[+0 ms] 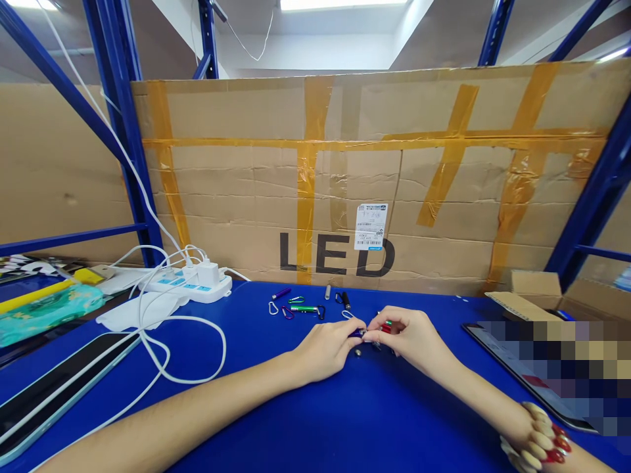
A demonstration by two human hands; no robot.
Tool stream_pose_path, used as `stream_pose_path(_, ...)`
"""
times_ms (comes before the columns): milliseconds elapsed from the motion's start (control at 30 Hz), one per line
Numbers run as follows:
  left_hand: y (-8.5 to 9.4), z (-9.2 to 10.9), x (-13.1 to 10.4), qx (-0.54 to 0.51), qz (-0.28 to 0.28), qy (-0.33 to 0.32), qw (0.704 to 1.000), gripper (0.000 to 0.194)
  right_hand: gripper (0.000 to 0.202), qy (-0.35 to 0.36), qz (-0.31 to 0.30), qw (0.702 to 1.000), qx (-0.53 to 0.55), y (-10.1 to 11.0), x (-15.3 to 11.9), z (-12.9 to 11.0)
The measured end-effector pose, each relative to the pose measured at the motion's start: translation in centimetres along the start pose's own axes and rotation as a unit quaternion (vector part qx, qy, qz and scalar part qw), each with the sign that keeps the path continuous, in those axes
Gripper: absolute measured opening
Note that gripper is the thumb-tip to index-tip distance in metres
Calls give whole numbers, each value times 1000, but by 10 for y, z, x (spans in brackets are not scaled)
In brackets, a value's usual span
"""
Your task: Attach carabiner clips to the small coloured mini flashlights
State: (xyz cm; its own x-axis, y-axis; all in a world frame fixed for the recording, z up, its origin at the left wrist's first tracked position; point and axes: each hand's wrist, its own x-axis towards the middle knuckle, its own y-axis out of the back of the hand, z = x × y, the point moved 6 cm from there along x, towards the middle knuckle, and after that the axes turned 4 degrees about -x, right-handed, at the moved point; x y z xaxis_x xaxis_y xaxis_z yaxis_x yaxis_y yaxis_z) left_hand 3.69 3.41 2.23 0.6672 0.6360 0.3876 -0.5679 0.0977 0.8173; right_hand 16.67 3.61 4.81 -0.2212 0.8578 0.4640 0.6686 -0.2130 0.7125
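My left hand [323,348] pinches a small purple-blue tube [357,334] between thumb and fingers. Meeting it from the other side, my right hand [411,334] has thumb and forefinger closed at the tube's right end; whatever lies between those fingertips is too small to make out. A red piece [387,326] shows behind the right fingers, partly hidden. Just below the fingertips lies a small round metal piece [357,353]. Farther back are a green tube [304,309], a purple tube [281,293], a silver tube [328,292], a black tube [346,301] and several small carabiners, one silver [273,308].
On the left, a white power strip [197,282] trails looping cables over the blue table [305,433] and a phone-like slab [64,374]. A dark flat tablet-like device [513,368] lies right, near an open carton [535,286]. Taped cardboard [236,184] walls off the back.
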Motion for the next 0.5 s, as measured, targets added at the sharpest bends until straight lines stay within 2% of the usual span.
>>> stream_pose_path(133,-1,-1,0,1,3,-8,1000,21,29,-14,-5,999,29,-1,1,1)
stream_pose_path(267,0,1,-1,-15,6,-21,1000,21,29,-38,-44,992,110,-8,1,5)
stream_pose_path(500,0,2,-1,-9,8,-22,1000,20,26,-34,-65,984,160,-13,1,7)
